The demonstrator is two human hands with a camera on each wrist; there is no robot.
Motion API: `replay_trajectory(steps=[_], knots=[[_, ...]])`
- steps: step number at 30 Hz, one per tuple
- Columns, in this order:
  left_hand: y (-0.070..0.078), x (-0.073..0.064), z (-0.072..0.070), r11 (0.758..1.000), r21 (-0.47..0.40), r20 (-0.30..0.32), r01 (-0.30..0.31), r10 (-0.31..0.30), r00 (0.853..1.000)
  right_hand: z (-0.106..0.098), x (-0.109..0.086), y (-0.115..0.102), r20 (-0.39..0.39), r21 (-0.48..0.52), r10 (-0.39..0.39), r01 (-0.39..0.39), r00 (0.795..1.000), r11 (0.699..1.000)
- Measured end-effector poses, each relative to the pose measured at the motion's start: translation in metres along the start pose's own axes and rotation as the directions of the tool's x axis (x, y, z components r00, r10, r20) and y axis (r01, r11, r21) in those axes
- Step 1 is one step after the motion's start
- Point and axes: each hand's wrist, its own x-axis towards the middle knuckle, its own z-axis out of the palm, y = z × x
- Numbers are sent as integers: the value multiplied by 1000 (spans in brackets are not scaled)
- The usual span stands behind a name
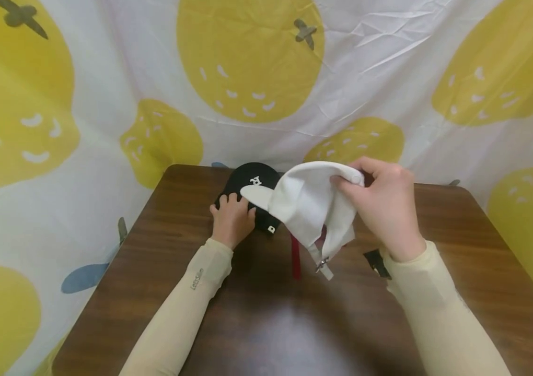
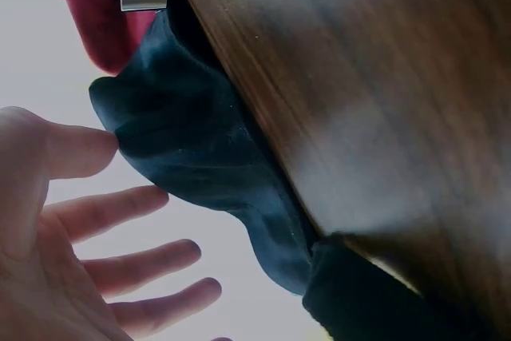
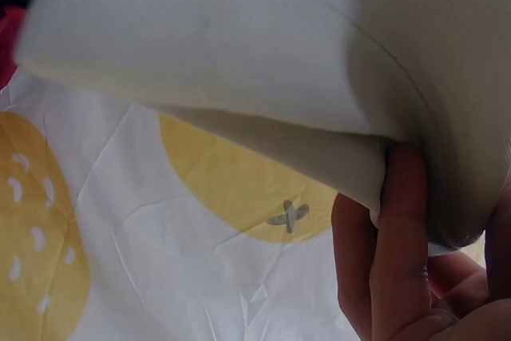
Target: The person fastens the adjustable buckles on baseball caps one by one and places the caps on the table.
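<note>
Currently the right grip [image 1: 389,206] pinches the white cap [image 1: 301,201] above the surface [image 1: 257,318], its brim [image 1: 256,197] pointing left toward the black cap [image 1: 247,175]; the left grip [image 1: 233,222], loosely spread, lies nearer that darker one

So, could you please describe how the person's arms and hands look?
The left hand and right hand are bare, with no gloves. The left sleeve and right sleeve are pale cream-yellow, close-fitting and reach the wrists, where they look bulkier. Small dark lettering marks the left one near its cuff.
</note>
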Motion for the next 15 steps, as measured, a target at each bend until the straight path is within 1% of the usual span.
replay_trajectory(steps=[6, 11, 15], knots=[[-2, 0, -2, 999, -20, 50, 35, -34, 998, -1, -1, 3, 81, -26, 12, -10, 997, 1000], [-4, 0, -3, 998, -29, 85, 50, -48, 995, 0, -1, 5, 140, -41, 16, -11, 990, 999], [-6, -1, -4, 998, -23, 87, 59, -57, 995, 2, 0, 6, 193, -35, 11, -4, 981, 999]])
